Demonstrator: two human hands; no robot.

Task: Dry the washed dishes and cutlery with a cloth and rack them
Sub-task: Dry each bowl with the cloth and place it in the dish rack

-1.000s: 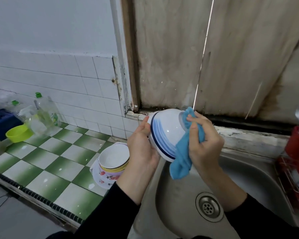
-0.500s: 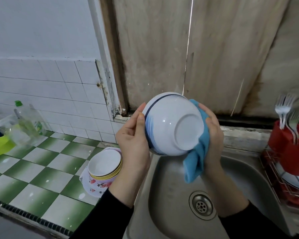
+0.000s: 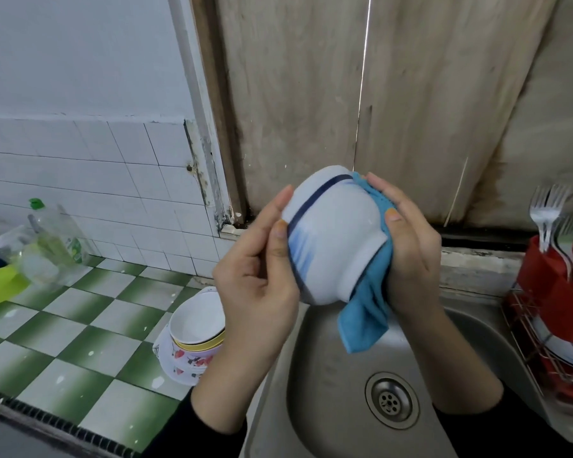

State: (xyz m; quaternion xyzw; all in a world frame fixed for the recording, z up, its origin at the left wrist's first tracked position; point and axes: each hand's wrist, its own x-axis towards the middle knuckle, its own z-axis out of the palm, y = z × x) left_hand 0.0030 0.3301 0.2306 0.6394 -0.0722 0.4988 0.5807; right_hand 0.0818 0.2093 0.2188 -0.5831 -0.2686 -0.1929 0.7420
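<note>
I hold a white bowl with blue bands (image 3: 331,236) on its side above the steel sink (image 3: 328,375), its base turned to the right. My left hand (image 3: 258,276) grips the bowl at its rim, thumb on the outside. My right hand (image 3: 407,246) presses a blue cloth (image 3: 364,312) against the bowl's base, and the cloth's loose end hangs down. A stack of bowls (image 3: 196,332) sits on the counter left of the sink. At the right edge stands a red wire rack (image 3: 543,352) with plates in it and a red cutlery holder (image 3: 556,282) with forks (image 3: 546,213).
The green-and-white checked counter (image 3: 63,342) runs left of the sink, with a lime bowl (image 3: 0,285) and clear plastic bottles (image 3: 53,246) at its far left. A white tiled wall and a worn wooden panel rise behind. The sink drain (image 3: 391,399) lies below my hands.
The bowl has been turned so its base now faces right instead of toward me. My right hand with the cloth has moved round onto the base; my left thumb has shifted on the rim.
</note>
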